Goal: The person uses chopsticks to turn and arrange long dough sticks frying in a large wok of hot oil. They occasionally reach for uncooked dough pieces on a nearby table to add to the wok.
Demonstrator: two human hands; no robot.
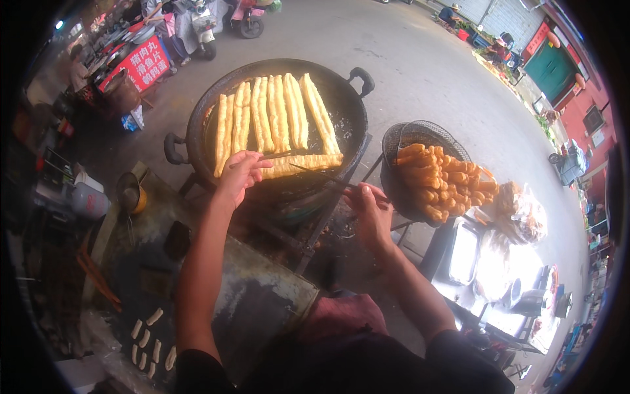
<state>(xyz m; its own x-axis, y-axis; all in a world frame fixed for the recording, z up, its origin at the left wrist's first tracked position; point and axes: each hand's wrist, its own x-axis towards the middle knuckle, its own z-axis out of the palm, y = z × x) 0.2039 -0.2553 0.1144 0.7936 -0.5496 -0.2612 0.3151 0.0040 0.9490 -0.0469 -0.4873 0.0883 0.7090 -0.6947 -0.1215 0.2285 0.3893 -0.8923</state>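
Observation:
A wide black wok [354, 123] of oil holds several pale golden youtiao, or fried dough sticks [279, 113], lying side by side. One more dough stick [315, 162] lies crosswise along the wok's near side. Above the near-left rim, my left hand [241, 175] holds a long, thin cooking stick [280, 154], its tip over the dough. My right hand [370, 209], just off the wok's near-right rim, grips another long dark stick [320, 173]. That stick slants left, its tip at the crosswise dough stick. Whether either tip touches the dough, I cannot tell.
Right of the wok, a wire-mesh basket [433, 129] is heaped with browned youtiao [443, 180]. Raw dough pieces [144, 338] lie on the worktable [246, 280] at lower left. A metal tray [464, 252] rests on the right-hand table. People and scooters [203, 22] are farther off.

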